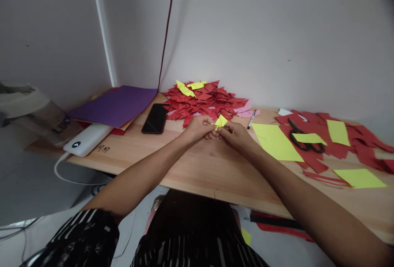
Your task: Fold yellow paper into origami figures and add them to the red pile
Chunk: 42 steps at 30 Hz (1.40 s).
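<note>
From where I stand, the person is bent over a small folded yellow paper [221, 121], held just above the wooden tabletop [197, 168] near its middle. Take that paper as the centre of a clock, with twelve at the wall. The left hand [199, 128] is at nine, fingers closed on the paper's near side; the right hand [237, 133] is at about four, thumb and fingers pinched on it too. The two hands almost meet beneath it, so the finer creases are hard for me to make out.

Just beyond, around eleven, rises a heap of folded red papers [206, 102] with a few yellow pieces [185, 90] on top. At nine lies a dark phone [154, 118]; past it, between nine and ten, a purple sheet [115, 105] tops a stack, and a white power bank [88, 140] sits between eight and nine. A pen [251, 119] lies at three. Between three and four I see a yellow sheet [273, 140], then scissors [296, 126] partly under a yellow slip [309, 138], among red scraps [335, 148].
</note>
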Tool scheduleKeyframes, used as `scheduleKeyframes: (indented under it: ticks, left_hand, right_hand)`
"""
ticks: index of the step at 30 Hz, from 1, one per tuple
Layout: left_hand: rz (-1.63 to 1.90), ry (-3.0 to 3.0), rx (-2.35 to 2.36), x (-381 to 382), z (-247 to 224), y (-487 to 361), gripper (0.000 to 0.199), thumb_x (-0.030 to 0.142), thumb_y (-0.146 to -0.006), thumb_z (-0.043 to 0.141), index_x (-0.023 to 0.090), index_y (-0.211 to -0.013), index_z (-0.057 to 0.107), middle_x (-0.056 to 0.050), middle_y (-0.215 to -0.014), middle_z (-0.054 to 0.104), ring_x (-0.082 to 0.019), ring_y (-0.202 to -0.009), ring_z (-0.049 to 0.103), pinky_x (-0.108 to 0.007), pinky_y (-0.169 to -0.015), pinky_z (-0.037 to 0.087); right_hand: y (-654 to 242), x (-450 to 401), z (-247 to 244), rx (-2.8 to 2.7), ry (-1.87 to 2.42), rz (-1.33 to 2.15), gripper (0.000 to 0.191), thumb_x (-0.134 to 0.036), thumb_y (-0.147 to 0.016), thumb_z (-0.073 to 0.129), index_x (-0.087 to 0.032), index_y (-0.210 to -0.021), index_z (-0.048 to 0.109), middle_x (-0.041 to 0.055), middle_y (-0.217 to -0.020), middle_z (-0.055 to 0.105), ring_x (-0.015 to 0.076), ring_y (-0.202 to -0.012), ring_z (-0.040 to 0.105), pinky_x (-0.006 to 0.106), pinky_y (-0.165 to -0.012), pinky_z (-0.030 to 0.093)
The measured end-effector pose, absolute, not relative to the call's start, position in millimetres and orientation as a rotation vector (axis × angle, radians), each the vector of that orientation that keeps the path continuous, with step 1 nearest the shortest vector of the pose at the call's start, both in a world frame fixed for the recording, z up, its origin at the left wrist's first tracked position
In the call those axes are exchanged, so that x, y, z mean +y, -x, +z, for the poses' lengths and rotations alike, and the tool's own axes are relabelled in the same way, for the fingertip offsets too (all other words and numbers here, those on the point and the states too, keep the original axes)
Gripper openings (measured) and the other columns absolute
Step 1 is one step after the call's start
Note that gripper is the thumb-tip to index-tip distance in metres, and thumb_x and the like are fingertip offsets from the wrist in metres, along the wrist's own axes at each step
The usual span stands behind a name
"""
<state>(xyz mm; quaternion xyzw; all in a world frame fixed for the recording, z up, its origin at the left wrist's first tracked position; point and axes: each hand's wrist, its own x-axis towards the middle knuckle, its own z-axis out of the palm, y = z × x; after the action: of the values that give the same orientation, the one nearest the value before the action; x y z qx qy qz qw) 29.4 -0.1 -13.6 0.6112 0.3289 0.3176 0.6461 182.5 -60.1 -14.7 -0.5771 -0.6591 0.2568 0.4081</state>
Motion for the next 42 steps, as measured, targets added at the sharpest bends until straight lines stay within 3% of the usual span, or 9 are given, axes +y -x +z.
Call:
scheduleKeyframes:
  ticks: [11,20,31,36,42]
  left_hand:
    - [0.733,-1.364,0.748,-0.3,-12.7,-29.1,0.012,0.002,-0.079,0.054,0.011,-0.071,0.054,-0.002,-0.055,0.065,-0.006,-0.041,0.055,-0.017,-0.044,0.043]
    - [0.753,-1.317,0.764,1.9,-15.3,-29.5,0.015,0.0,-0.079,0.051,0.012,-0.07,0.054,0.001,-0.051,0.062,-0.006,-0.039,0.053,-0.016,-0.043,0.041]
    - [0.737,-1.415,0.792,1.9,-16.7,-30.1,0.013,0.0,-0.076,0.052,0.012,-0.07,0.054,0.001,-0.051,0.062,-0.006,-0.039,0.053,-0.016,-0.04,0.04]
    - [0.765,-1.359,0.799,2.8,-14.9,-30.7,0.016,0.0,-0.077,0.05,0.011,-0.067,0.054,0.002,-0.05,0.061,-0.005,-0.038,0.052,-0.016,-0.04,0.04]
    - [0.742,-1.373,0.771,1.3,-14.5,-29.4,0.011,0.003,-0.078,0.055,0.012,-0.071,0.054,0.001,-0.052,0.063,-0.006,-0.039,0.054,-0.016,-0.041,0.04]
  right_hand:
    - [-184.0,-59.4,-16.8,-1.614,1.429,0.753,0.027,-0.043,-0.078,0.059,-0.02,-0.066,0.052,-0.0013,-0.053,0.055,0.0124,-0.05,0.048,0.024,-0.048,0.035]
    - [-185.2,-57.8,-18.0,-1.642,1.402,0.772,0.02,-0.036,-0.079,0.054,-0.019,-0.068,0.054,0.0005,-0.059,0.059,0.013,-0.054,0.052,0.025,-0.051,0.038]
    - [-180.4,-60.1,-12.3,-1.64,1.494,0.692,0.022,-0.038,-0.075,0.056,-0.02,-0.062,0.052,0.0009,-0.059,0.059,0.0136,-0.055,0.051,0.025,-0.052,0.037]
    - [-182.9,-58.7,-15.0,-1.646,1.442,0.758,0.02,-0.037,-0.076,0.054,-0.019,-0.068,0.057,0.0022,-0.065,0.064,0.0138,-0.059,0.055,0.025,-0.056,0.041]
    - [-182.5,-59.0,-14.5,-1.57,1.45,0.814,0.025,-0.041,-0.075,0.06,-0.019,-0.063,0.054,0.0009,-0.055,0.059,0.0129,-0.052,0.051,0.025,-0.049,0.037]
